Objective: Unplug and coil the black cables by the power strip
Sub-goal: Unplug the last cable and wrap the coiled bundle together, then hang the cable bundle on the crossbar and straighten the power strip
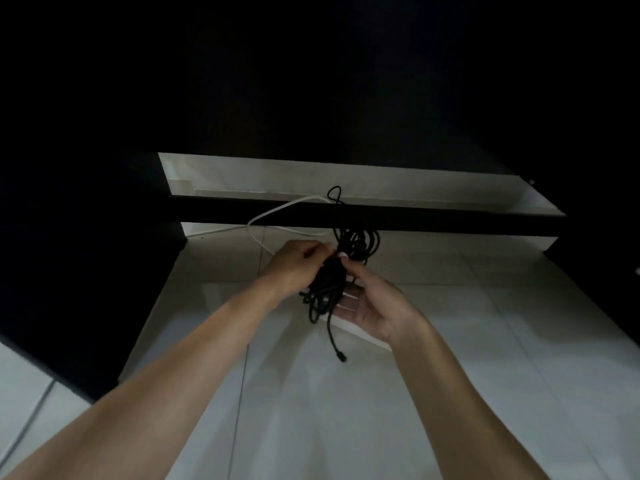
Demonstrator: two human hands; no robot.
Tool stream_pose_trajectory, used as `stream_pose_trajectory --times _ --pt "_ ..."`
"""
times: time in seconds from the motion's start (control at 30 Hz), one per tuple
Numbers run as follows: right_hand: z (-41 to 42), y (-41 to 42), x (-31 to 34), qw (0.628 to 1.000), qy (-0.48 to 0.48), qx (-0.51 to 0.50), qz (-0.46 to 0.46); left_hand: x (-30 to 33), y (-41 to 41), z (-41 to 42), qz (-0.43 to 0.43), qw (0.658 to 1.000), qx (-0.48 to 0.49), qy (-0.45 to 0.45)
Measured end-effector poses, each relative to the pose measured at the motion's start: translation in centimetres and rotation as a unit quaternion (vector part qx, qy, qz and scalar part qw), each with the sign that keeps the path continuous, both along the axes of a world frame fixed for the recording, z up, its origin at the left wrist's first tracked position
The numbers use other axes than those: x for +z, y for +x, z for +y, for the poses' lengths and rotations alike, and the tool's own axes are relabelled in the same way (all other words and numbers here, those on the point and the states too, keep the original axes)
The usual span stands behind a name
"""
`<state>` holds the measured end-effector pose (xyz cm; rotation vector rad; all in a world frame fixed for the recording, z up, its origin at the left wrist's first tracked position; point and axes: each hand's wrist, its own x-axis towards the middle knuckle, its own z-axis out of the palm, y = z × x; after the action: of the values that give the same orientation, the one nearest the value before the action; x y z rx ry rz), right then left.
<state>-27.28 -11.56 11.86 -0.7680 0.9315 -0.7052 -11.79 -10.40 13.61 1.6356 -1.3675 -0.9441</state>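
Both hands (301,263) (377,306) grip looped black cables (323,289) above glossy tiles (450,375)

Floor (450,393): pale glossy tiles with thin grout lines, spread beneath and around both hands.
Crossbar (433,218): a dark horizontal bar just beyond the hands.
White cable (277,211): loops over the crossbar, up and left of the hands.
Furniture (86,237): black panels, possibly a desk, left of the hands.
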Motion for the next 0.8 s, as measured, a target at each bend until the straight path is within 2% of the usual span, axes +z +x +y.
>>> stream_pose_trajectory --times 0.1,0.2,0.27,0.37,0.57,0.8 --pt "-3.8 0.0 -0.3 0.995 0.036 -0.085 -0.047 -0.1 -0.1 -1.9 -0.018 1.0 -0.009 -0.012" --pt "-8.6 -0.4 -0.5 0.981 0.055 -0.174 -0.069 -1.2 -0.1 -3.7 -0.08 0.997 0.007 -0.016" --pt "-11.9 -0.7 -0.6 0.974 0.057 -0.216 -0.038 -2.3 -0.2 -4.7 -0.119 0.993 0.001 -0.009" --pt "-16.2 -0.9 -0.4 0.972 0.064 -0.226 0.0 -4.0 -0.7 -6.0 -0.142 0.989 -0.034 0.016" --pt "-24.1 0.6 -0.2 0.968 0.053 -0.239 -0.055 -5.0 -1.4 -10.1 -0.132 0.99 -0.041 0.01" --pt "-26.7 -1.0 -2.1 0.963 0.031 -0.262 -0.049 -3.9 -0.2 -12.2 -0.119 0.992 -0.047 -0.02"
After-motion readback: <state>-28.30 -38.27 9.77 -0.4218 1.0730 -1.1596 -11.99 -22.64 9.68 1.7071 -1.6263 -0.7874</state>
